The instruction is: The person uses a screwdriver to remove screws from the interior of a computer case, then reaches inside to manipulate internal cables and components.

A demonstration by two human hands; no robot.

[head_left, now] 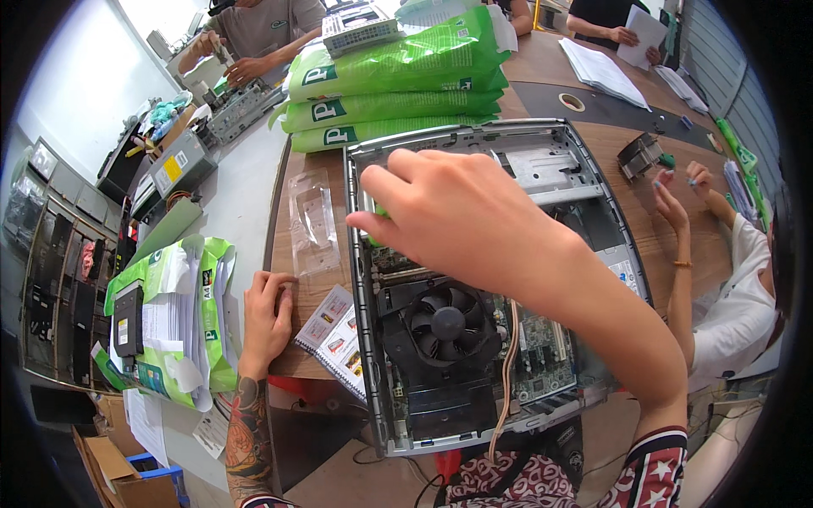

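Opened computer case [542, 173], centre; right hand [461, 199] above, masking part; cannot tell its grip. Left hand [269, 309], 9 o'clock, fingers loosely curled. Green packs [398, 93], 11; clear plastic tray [313, 224], 10; booklet [339, 343], 8.

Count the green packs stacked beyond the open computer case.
3: top pack, middle pack and bottom pack, in one stack beyond the case. Others may be hidden behind.

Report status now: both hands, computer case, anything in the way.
Right hand over open computer case, grip unclear. Left hand left of case. Tan cable crosses circuit board; right forearm hides part of interior.
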